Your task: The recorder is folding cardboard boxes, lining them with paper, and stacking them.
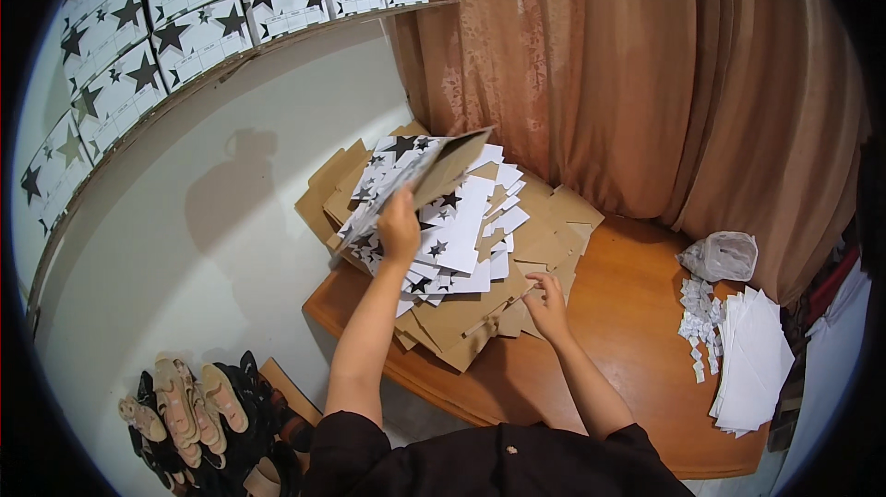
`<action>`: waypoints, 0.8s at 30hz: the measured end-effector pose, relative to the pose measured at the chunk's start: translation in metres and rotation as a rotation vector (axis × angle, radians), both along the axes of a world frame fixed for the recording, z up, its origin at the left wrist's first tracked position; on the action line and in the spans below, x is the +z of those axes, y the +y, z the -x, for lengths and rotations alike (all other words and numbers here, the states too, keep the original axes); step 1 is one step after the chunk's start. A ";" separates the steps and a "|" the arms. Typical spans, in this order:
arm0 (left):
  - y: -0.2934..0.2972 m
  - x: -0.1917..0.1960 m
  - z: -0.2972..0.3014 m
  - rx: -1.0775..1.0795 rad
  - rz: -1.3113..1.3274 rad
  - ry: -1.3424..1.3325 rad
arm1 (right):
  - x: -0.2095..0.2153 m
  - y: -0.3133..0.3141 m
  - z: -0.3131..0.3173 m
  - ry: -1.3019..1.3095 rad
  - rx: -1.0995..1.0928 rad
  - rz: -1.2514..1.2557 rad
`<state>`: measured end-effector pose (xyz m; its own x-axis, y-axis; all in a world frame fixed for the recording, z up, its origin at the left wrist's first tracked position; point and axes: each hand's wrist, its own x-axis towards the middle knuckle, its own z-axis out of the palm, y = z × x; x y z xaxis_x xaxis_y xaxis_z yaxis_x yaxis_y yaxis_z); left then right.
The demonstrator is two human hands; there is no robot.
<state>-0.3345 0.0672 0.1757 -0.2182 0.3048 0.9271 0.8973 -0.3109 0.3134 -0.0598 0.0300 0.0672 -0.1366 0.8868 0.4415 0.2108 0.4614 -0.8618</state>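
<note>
My left hand [400, 227] is closed around a flat cardboard box blank [454, 165], tilted up so its brown face shows on the right and a blurred printed face on the left. Beneath it lies an uneven stack of white box blanks [469, 220] with black stars. These rest on larger brown cardboard blanks [544, 220], fanned out on the table. Close to the right front edge of the brown pieces is my right hand [548, 308], its fingers bent but apart, with nothing visible in them.
The wooden table [637, 331] holds a clear plastic bag [724, 255], scattered small white packets [700, 322] and white paper sheets [752, 359] at right. Star-printed boxes [198, 35] fill a shelf at upper left. A brown curtain [609, 63] hangs behind; shoes [189, 405] stand lower left.
</note>
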 end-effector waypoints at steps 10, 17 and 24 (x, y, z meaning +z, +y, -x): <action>-0.094 0.102 -0.057 -0.307 -0.311 -0.486 | 0.023 -0.004 -0.099 0.451 -0.298 -0.032; -0.104 0.049 -0.127 -0.757 -0.102 -0.613 | 0.017 -0.060 -0.248 0.625 -0.104 -0.416; -0.040 0.033 -0.198 -1.098 0.460 -0.771 | 0.060 -0.145 -0.255 0.428 -0.374 0.016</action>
<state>-0.1368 0.0275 0.2089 -0.0747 0.8852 0.4591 -0.1693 -0.4650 0.8690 0.1951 -0.1155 0.1269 0.3767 0.8472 0.3747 -0.0122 0.4090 -0.9125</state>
